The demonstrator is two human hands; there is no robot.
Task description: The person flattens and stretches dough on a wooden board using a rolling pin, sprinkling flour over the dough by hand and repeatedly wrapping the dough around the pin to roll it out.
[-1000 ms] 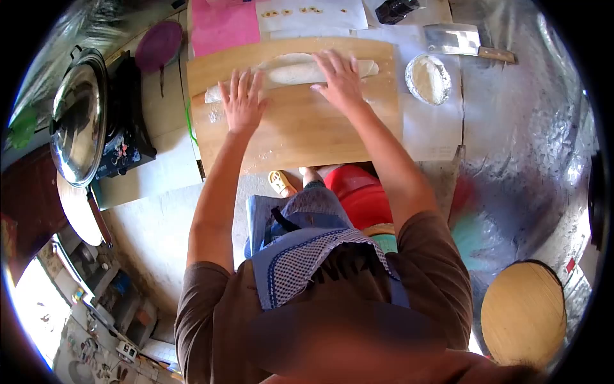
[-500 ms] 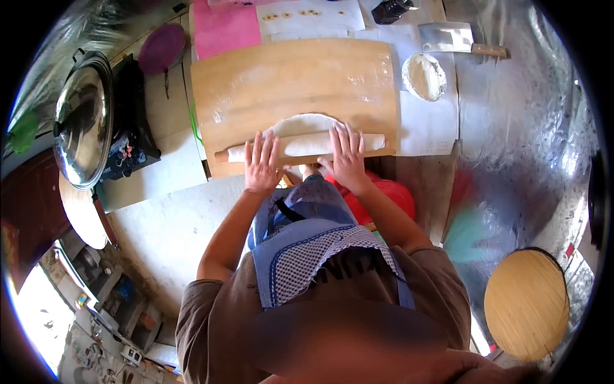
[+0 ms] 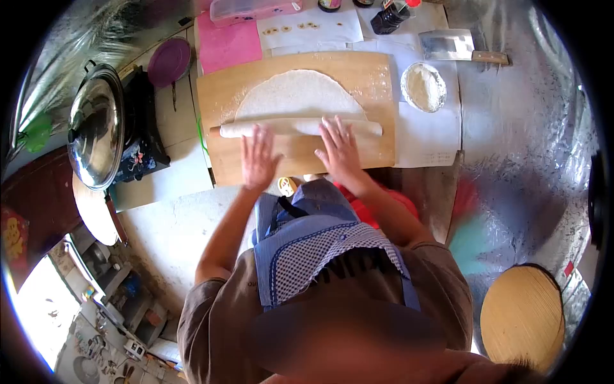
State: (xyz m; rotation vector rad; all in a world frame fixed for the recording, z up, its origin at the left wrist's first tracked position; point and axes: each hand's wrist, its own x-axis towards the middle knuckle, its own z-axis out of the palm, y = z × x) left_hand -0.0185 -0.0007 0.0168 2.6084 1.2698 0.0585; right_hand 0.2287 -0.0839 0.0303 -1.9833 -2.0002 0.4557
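Note:
A rolling pin wrapped in dough (image 3: 297, 127) lies crosswise on the wooden board (image 3: 364, 67), its bare wooden tip (image 3: 215, 131) showing at the left. Beyond it spreads a wide, rounded dough sheet (image 3: 297, 95), flat on the board. My left hand (image 3: 258, 159) is at the near side of the wrapped pin, fingers stretched forward with their tips against it. Toward the pin's right part, my right hand (image 3: 339, 151) rests its outstretched fingers on top of the wrapping. Neither hand closes around anything.
A bowl of flour (image 3: 423, 87) and a cleaver (image 3: 457, 46) lie right of the board. Dark bottles (image 3: 387, 20) and a pink mat (image 3: 228, 45) are behind it. At left stands a lidded pot (image 3: 97, 131) on a black stove, near a purple pan-shaped item (image 3: 169, 62).
The wrapped pin has moved away from the board's near edge. Much more of the dough sheet now lies spread beyond it. My hands have moved forward over the board with the pin.

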